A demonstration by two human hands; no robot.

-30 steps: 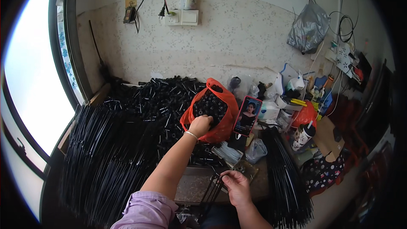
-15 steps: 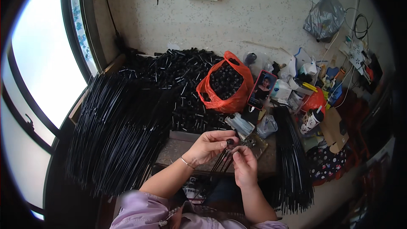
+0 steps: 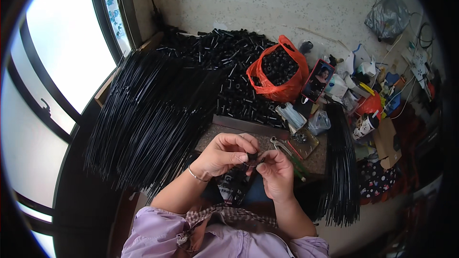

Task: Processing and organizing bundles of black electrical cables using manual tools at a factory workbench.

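Note:
At the table's near edge my left hand [image 3: 224,155] pinches a small black round plastic part [image 3: 252,156] between thumb and fingers. Close beside it, my right hand [image 3: 277,174] is closed, thumb against fingers, at the other side of that part. A thin strand runs between the two hands; what my right fingertips hold is too small to make out. Long thin black rods [image 3: 148,119] lie in a thick sheaf to my left, and a smaller bundle of black rods [image 3: 338,177] hangs over the edge to my right.
Short black tubular parts [image 3: 215,50] are heaped behind a low metal strip [image 3: 248,126]. An orange plastic bag [image 3: 275,91] holds more black parts. Beside it stand a phone [image 3: 318,81] and clutter. Pliers [image 3: 287,150] lie near my right hand. A window [image 3: 62,33] is at left.
My view has shifted, so the table sits higher and further right. My hands have drawn closer to my body, and the few rods seen hanging beneath them no longer show; the pliers are now uncovered.

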